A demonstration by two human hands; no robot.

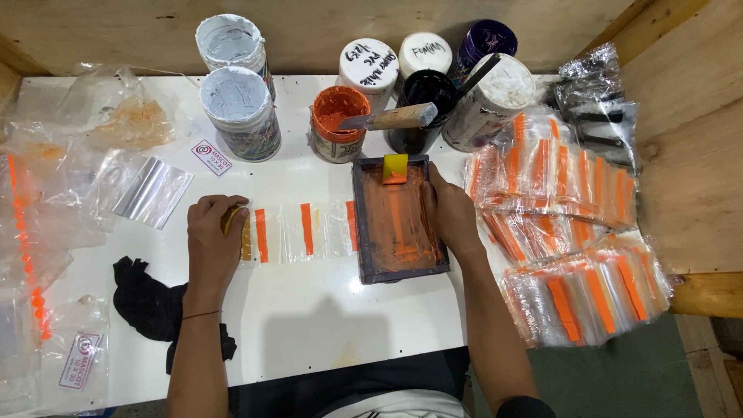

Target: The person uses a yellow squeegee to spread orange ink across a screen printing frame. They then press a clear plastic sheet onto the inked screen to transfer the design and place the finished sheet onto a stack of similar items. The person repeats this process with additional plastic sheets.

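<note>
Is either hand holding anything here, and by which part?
The right hand grips the dark rectangular orange-inked printing frame by its right edge. The left hand presses a small yellowish object, mostly hidden, onto the clear orange-striped plastic strip.

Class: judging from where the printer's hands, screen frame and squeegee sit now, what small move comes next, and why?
Probably a squeegee pull: it rests at the far end of the ink-coated screen frame, which the right hand steadies over the strip of clear bags, pinned by the left hand.
</note>
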